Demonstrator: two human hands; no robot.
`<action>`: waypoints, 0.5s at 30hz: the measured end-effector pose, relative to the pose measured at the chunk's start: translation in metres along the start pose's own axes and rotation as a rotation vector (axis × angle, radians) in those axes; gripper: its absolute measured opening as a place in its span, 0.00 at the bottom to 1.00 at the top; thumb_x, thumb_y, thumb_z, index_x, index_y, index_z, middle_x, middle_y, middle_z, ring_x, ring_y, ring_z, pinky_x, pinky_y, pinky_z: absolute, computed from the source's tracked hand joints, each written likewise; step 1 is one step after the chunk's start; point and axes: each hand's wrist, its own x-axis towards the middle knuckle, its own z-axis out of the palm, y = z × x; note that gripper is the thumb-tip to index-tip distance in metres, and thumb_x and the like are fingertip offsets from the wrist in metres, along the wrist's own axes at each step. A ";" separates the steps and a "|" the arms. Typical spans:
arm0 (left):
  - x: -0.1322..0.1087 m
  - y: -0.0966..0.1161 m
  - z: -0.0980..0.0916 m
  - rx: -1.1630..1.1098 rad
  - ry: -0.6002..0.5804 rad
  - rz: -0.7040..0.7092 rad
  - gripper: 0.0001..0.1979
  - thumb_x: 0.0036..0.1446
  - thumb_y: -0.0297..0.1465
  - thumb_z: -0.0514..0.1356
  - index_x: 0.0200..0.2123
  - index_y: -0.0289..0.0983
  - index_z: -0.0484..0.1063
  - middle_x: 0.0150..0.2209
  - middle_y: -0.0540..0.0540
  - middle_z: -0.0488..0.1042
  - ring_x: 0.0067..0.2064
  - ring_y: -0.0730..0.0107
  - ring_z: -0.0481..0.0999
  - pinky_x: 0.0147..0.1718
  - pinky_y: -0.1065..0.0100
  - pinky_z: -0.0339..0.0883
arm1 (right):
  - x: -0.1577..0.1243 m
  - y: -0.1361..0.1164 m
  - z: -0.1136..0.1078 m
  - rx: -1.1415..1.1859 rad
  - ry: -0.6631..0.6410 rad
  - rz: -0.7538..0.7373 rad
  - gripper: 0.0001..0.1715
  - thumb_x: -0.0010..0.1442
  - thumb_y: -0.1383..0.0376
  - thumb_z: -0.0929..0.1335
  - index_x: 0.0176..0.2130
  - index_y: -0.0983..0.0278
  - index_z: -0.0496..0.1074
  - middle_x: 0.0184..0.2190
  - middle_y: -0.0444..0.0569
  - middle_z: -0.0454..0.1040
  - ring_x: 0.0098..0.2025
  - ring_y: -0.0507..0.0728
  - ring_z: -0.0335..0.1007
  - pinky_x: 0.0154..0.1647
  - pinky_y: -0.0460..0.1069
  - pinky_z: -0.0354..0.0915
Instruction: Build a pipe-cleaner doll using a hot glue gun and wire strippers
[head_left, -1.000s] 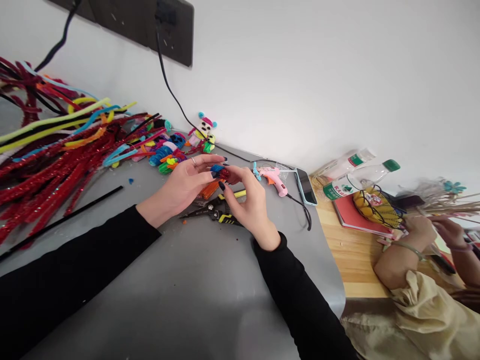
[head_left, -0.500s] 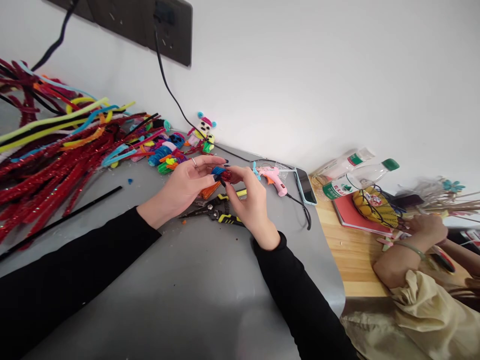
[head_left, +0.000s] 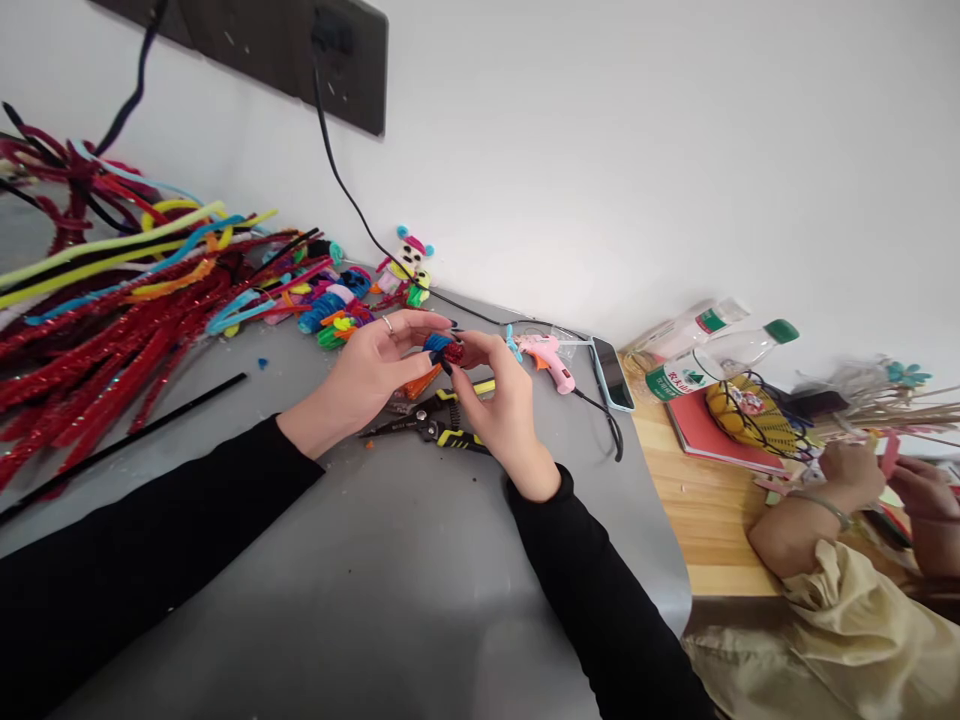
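My left hand [head_left: 367,375] and my right hand [head_left: 502,410] meet above the grey table [head_left: 375,590]. Between their fingertips they pinch a small piece [head_left: 448,349] wound from blue and red glittery pipe cleaner. The left hand wears a ring. Just below the hands lie black-and-yellow wire strippers [head_left: 427,428] and an orange bit [head_left: 417,382]. Both arms are in black sleeves.
A heap of red, yellow and blue pipe cleaners [head_left: 112,300] fills the left. Small pipe-cleaner figures [head_left: 405,265], a pink glue gun [head_left: 551,358] and a phone [head_left: 611,372] lie behind. At the right, another person's hands [head_left: 855,470] work beside bottles [head_left: 712,355] and a red notebook [head_left: 709,430].
My fingers have shifted slightly on the blue and red piece, turning it. The other person's hands at the right have moved and now hold a pink strip.
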 end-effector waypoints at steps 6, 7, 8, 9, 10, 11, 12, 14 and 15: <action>0.000 -0.002 -0.001 -0.004 0.001 0.001 0.19 0.43 0.26 0.73 0.42 0.39 0.82 0.48 0.43 0.82 0.54 0.56 0.79 0.57 0.58 0.73 | -0.001 0.000 0.001 -0.010 -0.001 0.012 0.14 0.71 0.68 0.65 0.55 0.58 0.68 0.41 0.48 0.76 0.41 0.54 0.75 0.45 0.51 0.75; 0.000 -0.002 -0.001 -0.004 0.000 0.000 0.19 0.43 0.26 0.73 0.42 0.39 0.82 0.48 0.43 0.82 0.54 0.57 0.79 0.57 0.58 0.73 | -0.001 0.000 0.001 -0.009 -0.002 0.013 0.14 0.71 0.68 0.65 0.55 0.58 0.68 0.41 0.48 0.76 0.41 0.54 0.75 0.45 0.51 0.75; 0.000 -0.002 -0.001 -0.003 0.000 -0.001 0.19 0.43 0.26 0.73 0.42 0.39 0.82 0.48 0.43 0.82 0.54 0.56 0.79 0.57 0.58 0.72 | -0.001 0.000 0.001 -0.009 -0.004 0.015 0.14 0.71 0.68 0.65 0.55 0.59 0.68 0.41 0.48 0.76 0.41 0.54 0.75 0.45 0.51 0.75; 0.000 -0.002 0.000 -0.002 0.001 -0.001 0.19 0.43 0.26 0.73 0.42 0.39 0.81 0.48 0.43 0.82 0.55 0.56 0.79 0.58 0.58 0.72 | -0.001 0.000 0.001 -0.008 -0.004 0.017 0.13 0.71 0.68 0.65 0.55 0.59 0.68 0.41 0.48 0.76 0.41 0.54 0.75 0.45 0.51 0.75; 0.000 -0.001 0.000 0.000 0.003 -0.001 0.19 0.42 0.26 0.74 0.42 0.39 0.81 0.48 0.43 0.82 0.55 0.56 0.79 0.58 0.58 0.72 | -0.001 0.000 0.001 -0.008 -0.004 0.017 0.13 0.71 0.68 0.65 0.55 0.59 0.68 0.41 0.48 0.76 0.41 0.54 0.75 0.46 0.51 0.75; 0.000 -0.001 0.000 0.003 0.004 -0.001 0.19 0.42 0.26 0.74 0.41 0.39 0.81 0.48 0.43 0.82 0.55 0.56 0.79 0.58 0.58 0.72 | -0.001 0.000 0.001 -0.007 -0.004 0.017 0.13 0.71 0.68 0.65 0.55 0.59 0.68 0.41 0.48 0.76 0.41 0.54 0.75 0.46 0.51 0.75; 0.000 0.000 0.001 0.007 0.006 -0.002 0.19 0.42 0.27 0.74 0.41 0.39 0.81 0.48 0.43 0.83 0.55 0.55 0.79 0.58 0.57 0.72 | -0.001 -0.001 0.001 -0.007 -0.003 0.016 0.13 0.71 0.68 0.65 0.55 0.59 0.68 0.41 0.48 0.76 0.41 0.54 0.75 0.45 0.51 0.75; 0.000 0.001 0.001 0.013 0.008 -0.004 0.19 0.42 0.27 0.74 0.41 0.39 0.81 0.48 0.43 0.83 0.54 0.55 0.79 0.58 0.57 0.72 | -0.001 -0.001 0.001 -0.005 0.001 0.013 0.13 0.71 0.69 0.65 0.55 0.59 0.68 0.41 0.48 0.76 0.41 0.54 0.75 0.45 0.50 0.75; 0.000 0.001 0.002 0.014 0.009 -0.005 0.19 0.42 0.27 0.74 0.41 0.39 0.81 0.48 0.43 0.83 0.55 0.55 0.79 0.58 0.57 0.72 | -0.001 0.000 0.001 -0.003 0.001 0.012 0.14 0.71 0.69 0.65 0.55 0.59 0.69 0.41 0.48 0.76 0.41 0.54 0.75 0.45 0.50 0.75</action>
